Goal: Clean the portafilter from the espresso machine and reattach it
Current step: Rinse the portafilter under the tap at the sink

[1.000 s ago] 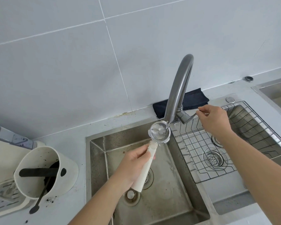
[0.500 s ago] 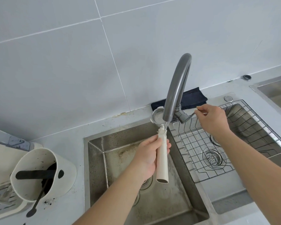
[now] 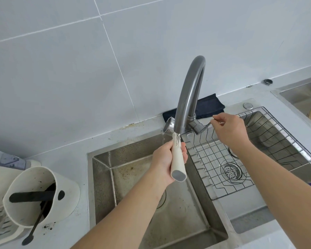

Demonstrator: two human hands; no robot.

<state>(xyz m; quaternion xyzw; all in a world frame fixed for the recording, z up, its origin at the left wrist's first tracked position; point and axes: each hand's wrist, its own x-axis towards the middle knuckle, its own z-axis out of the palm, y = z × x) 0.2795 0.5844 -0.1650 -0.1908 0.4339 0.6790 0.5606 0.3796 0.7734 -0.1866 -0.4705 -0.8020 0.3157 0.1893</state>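
My left hand grips the cream handle of the portafilter over the left sink basin. Its metal basket head is tilted up behind the grey gooseneck faucet, partly hidden by the spout. Water runs from the spout onto the top of the handle. My right hand pinches the thin faucet lever to the right of the faucet base.
A wire rack sits in the right basin over a drain strainer. A dark cloth lies behind the faucet. A white knock box with coffee grounds and a black brush stands on the counter at left. Another sink is at far right.
My left hand raised the portafilter and swung its head up and back behind the spout, so the water now falls on the handle instead of into the basket. My right hand stays on the lever.
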